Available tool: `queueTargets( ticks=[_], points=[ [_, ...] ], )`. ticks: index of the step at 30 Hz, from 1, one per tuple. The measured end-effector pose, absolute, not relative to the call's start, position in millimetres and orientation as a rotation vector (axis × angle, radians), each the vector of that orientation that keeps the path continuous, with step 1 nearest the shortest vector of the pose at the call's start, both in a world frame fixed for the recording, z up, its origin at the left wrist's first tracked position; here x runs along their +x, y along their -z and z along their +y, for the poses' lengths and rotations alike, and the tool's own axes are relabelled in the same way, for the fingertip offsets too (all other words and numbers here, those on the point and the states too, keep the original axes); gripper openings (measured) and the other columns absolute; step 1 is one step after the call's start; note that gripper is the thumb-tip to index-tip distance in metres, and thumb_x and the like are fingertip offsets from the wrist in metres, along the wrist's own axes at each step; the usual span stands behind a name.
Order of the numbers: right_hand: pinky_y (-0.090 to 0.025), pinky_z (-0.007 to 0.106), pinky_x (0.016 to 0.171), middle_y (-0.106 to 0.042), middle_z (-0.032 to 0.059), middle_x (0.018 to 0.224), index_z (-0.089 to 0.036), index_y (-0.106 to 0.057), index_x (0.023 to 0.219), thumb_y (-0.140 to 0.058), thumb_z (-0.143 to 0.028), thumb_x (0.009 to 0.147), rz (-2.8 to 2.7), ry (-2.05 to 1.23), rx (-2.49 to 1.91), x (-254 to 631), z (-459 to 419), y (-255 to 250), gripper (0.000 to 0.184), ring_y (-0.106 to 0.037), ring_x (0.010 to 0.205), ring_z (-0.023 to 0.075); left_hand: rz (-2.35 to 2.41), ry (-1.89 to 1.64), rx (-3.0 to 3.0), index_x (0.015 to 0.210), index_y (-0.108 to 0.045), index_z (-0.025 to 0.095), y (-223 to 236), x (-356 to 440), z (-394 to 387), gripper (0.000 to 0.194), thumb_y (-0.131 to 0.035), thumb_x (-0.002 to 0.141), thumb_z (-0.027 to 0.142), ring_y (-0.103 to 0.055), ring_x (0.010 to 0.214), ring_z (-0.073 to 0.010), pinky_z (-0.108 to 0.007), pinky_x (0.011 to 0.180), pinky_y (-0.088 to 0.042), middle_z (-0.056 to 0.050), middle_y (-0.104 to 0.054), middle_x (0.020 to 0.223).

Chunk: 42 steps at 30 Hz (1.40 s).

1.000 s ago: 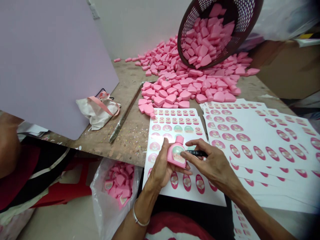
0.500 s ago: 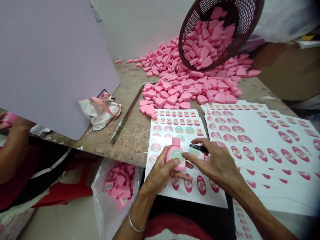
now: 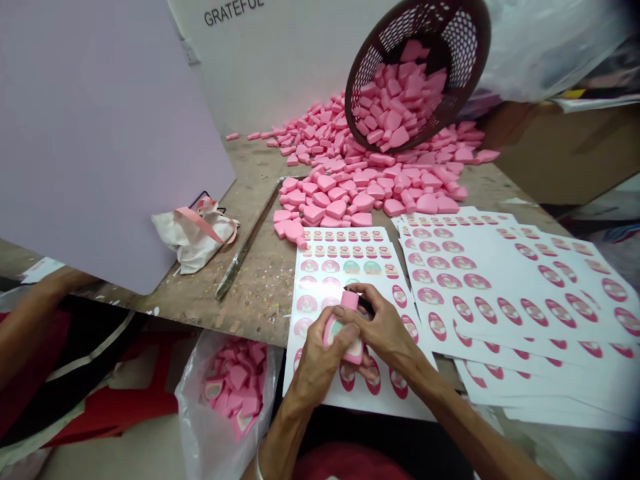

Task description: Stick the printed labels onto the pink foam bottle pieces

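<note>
Left hand (image 3: 320,353) is closed around a pink foam bottle (image 3: 353,358), at lower centre of the frame, and a label (image 3: 354,347) is on its face. Right hand (image 3: 385,327) is also closed, and its fingers pinch a black tool (image 3: 366,305) just beside the bottle's top; what kind of tool cannot be told. Both hands hover above a sticker sheet (image 3: 320,287) on the bench (image 3: 260,307). More sheets (image 3: 500,293) lie at right. Upper centre, a tilted basket (image 3: 450,27) rests on a pink pile (image 3: 350,187). Lower left, a plastic bag (image 3: 193,413) holds labelled pieces (image 3: 237,393).
</note>
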State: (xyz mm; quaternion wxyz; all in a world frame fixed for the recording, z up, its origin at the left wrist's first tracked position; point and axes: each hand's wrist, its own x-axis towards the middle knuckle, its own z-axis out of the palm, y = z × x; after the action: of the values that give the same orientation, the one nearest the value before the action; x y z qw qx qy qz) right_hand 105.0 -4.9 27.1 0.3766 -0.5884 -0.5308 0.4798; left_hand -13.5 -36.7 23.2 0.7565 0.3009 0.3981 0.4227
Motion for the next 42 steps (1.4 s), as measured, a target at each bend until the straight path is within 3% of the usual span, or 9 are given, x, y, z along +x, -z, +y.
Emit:
queueTargets(
  ticks=[5, 8, 12, 17, 19, 22, 29, 34, 42],
  points=[
    [-0.051, 0.036, 0.085, -0.063, 0.008, 0.114, -0.023, -0.057, 0.108, -0.064, -0.054, 0.074, -1.442, -1.08, -1.566, 144, -6, -21, 0.046, -0.062, 0.104, 0.0241, 1.22, -0.9, 0.764, 0.115, -0.056, 0.018, -22, -81, -67, 0.05, -0.064, 0.076, 0.049, -0.059, 0.049, -0.0164, -0.029, 0.048, -0.051, -0.004, -0.069, 0.074],
    [-0.052, 0.034, 0.08, -0.068, 0.0068, 0.102, -0.023, -0.061, 0.1, -0.059, -0.052, 0.08, -1.463, -0.93, -1.664, 179, -8, -21, 0.036, -0.064, 0.094, 0.0229, 1.669, -0.695, 1.1, 0.106, -0.066, 0.024, -19, -157, -86, 0.044, -0.06, 0.075, 0.055, -0.067, 0.083, -0.0285, -0.037, 0.069, -0.055, -0.007, -0.072, 0.094],
    [-0.052, 0.032, 0.073, -0.069, 0.005, 0.092, -0.024, -0.064, 0.096, -0.059, -0.052, 0.08, -1.483, -0.796, -1.691, 200, -3, -18, 0.033, -0.064, 0.085, 0.0223, 1.907, -0.439, 1.541, 0.09, -0.071, 0.03, -32, -206, -88, 0.03, -0.063, 0.071, 0.051, -0.064, 0.099, -0.0329, -0.039, 0.082, -0.051, -0.005, -0.073, 0.097],
    [-0.052, 0.028, 0.067, -0.069, 0.0016, 0.087, -0.026, -0.065, 0.093, -0.06, -0.053, 0.079, -1.483, -0.787, -1.688, 189, 0, -22, 0.031, -0.064, 0.079, 0.0197, 2.069, -0.502, 1.9, 0.103, -0.064, 0.015, -47, -152, 19, 0.035, -0.039, 0.09, 0.037, -0.064, 0.093, -0.0288, -0.04, 0.082, -0.048, -0.015, -0.068, 0.1],
    [-0.051, 0.028, 0.065, -0.069, 0.0012, 0.087, -0.026, -0.066, 0.091, -0.06, -0.054, 0.078, -1.486, -0.754, -1.705, 190, -4, -23, 0.031, -0.063, 0.077, 0.0197, 2.059, -0.515, 2.154, 0.12, -0.055, 0.009, -43, -127, 81, 0.039, -0.038, 0.086, 0.019, -0.053, 0.117, -0.032, -0.046, 0.095, -0.041, -0.022, -0.057, 0.125],
    [-0.051, 0.03, 0.065, -0.069, 0.0017, 0.085, -0.026, -0.067, 0.09, -0.061, -0.056, 0.076, -1.455, -0.694, -1.759, 205, -13, -23, 0.033, -0.062, 0.073, 0.0199, 1.693, -0.351, 2.534, 0.132, -0.047, 0.012, -29, -106, 155, 0.057, -0.04, 0.076, 0.003, -0.028, 0.138, -0.0312, -0.051, 0.109, -0.022, -0.019, -0.037, 0.147],
    [-0.048, 0.029, 0.067, -0.067, 0.0038, 0.09, -0.024, -0.061, 0.097, -0.053, -0.052, 0.084, -1.406, -0.676, -1.853, 236, -35, -19, 0.032, -0.062, 0.08, 0.0196, 1.49, -0.376, 2.582, 0.124, -0.05, 0.007, -25, -108, 191, 0.046, -0.04, 0.079, 0.009, -0.051, 0.115, -0.0261, -0.037, 0.096, -0.041, -0.02, -0.051, 0.13],
    [-0.043, 0.034, 0.073, -0.067, 0.0042, 0.089, -0.023, -0.058, 0.097, -0.049, -0.042, 0.09, -1.714, -0.45, -1.783, 218, -25, -1, 0.023, -0.06, 0.078, 0.0196, 1.618, -0.7, 1.969, 0.1, -0.056, 0.013, -42, -79, 93, 0.029, -0.049, 0.086, 0.037, -0.06, 0.073, -0.0201, -0.031, 0.069, -0.049, -0.006, -0.064, 0.085],
    [-0.031, 0.036, 0.073, -0.069, 0.0045, 0.082, -0.018, -0.061, 0.087, -0.051, -0.027, 0.09, -2.012, 0.089, -1.662, 199, -5, 16, 0.013, -0.058, 0.077, 0.0202, 1.247, -0.782, 1.02, 0.091, -0.055, 0.017, -19, 7, -14, 0.033, -0.065, 0.076, 0.045, -0.065, 0.063, -0.0158, -0.028, 0.061, -0.054, -0.001, -0.06, 0.079]
  ],
)
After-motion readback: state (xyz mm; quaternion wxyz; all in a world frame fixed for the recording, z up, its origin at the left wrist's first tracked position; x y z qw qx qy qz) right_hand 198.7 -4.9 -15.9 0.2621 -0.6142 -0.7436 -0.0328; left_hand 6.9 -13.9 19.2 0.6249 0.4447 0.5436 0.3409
